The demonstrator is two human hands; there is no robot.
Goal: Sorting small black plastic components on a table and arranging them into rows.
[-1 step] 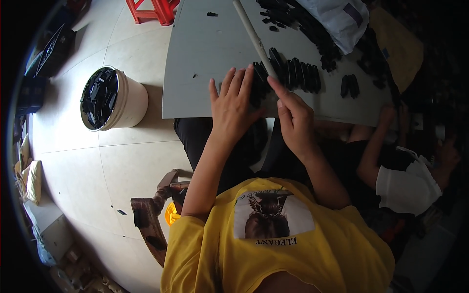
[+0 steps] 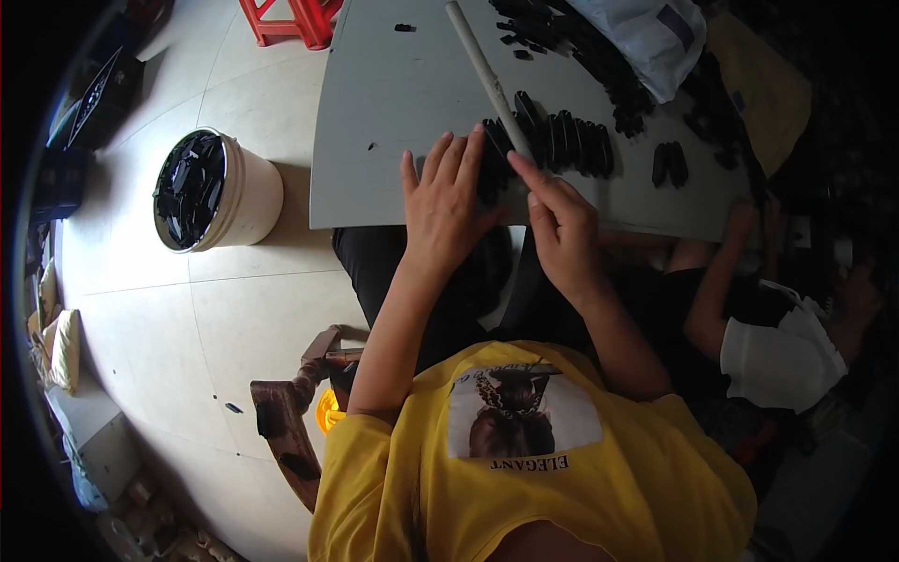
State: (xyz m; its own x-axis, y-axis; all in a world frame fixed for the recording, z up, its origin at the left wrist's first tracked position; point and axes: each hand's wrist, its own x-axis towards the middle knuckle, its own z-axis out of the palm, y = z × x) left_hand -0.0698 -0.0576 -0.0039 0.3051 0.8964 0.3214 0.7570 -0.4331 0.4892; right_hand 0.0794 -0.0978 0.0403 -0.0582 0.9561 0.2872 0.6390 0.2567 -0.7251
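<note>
My left hand (image 2: 444, 201) lies at the table's near edge with its fingers stretched out. Its fingertips touch or nearly touch the left end of a row of black elongated pieces (image 2: 581, 145); I cannot tell which. My right hand (image 2: 565, 229) is closed on the near end of a long pale stick (image 2: 479, 70), its index finger pointed along it. The stick slants away to the far left, over the row. A pair of black pieces (image 2: 670, 165) sits apart to the right.
The grey table (image 2: 365, 183) also carries a black heap (image 2: 609, 80) and a white bag (image 2: 651, 42). A pale bucket (image 2: 253, 197) full of black pieces stands on the floor at left. Beyond is a red stool (image 2: 290, 23). Another person's arm (image 2: 716, 286) reaches the table at right.
My right hand has shifted very slightly to the left at the stick's near end. My left hand and the black pieces look the same.
</note>
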